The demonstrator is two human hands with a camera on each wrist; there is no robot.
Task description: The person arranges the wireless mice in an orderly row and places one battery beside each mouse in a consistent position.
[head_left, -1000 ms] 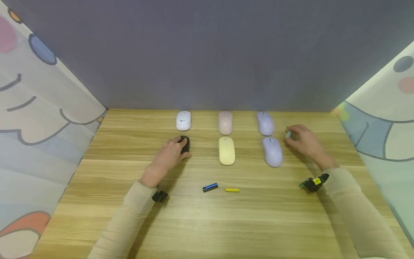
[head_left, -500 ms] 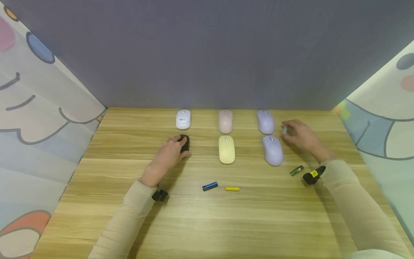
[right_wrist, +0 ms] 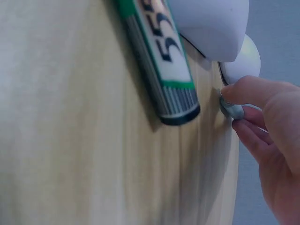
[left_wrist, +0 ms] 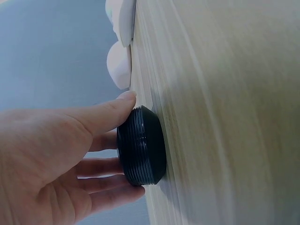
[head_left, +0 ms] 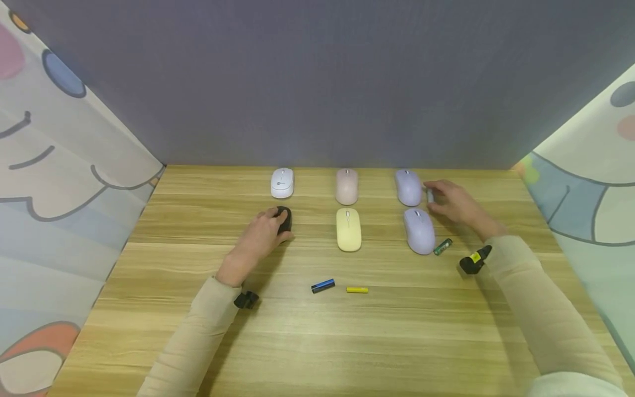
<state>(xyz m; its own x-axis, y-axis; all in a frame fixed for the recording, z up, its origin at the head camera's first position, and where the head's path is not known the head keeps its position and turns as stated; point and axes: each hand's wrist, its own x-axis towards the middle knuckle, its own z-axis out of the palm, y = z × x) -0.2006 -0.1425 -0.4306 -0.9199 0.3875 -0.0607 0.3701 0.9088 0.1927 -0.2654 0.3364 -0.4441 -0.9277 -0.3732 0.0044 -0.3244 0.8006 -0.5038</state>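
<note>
My left hand grips a black mouse from above, at the left of the wooden table. In the left wrist view, thumb and fingers hold the ribbed sides of that black mouse, low over the wood. My right hand pinches a small pale grey battery-sized cylinder between thumb and fingertips, just right of the rear lilac mouse. A green battery lies beside the front lilac mouse; it looms large in the right wrist view, where the pale cylinder shows behind it.
A white mouse and a pink mouse stand along the back, with a yellow mouse in front of the pink one. Nearer me lie a blue-and-black battery piece and a yellow battery. A grey panel rises behind the table.
My right hand has moved left with the pale cylinder, closer to the rear lilac mouse. The green battery has come into sight and shifted up and left. My left hand has stayed put.
</note>
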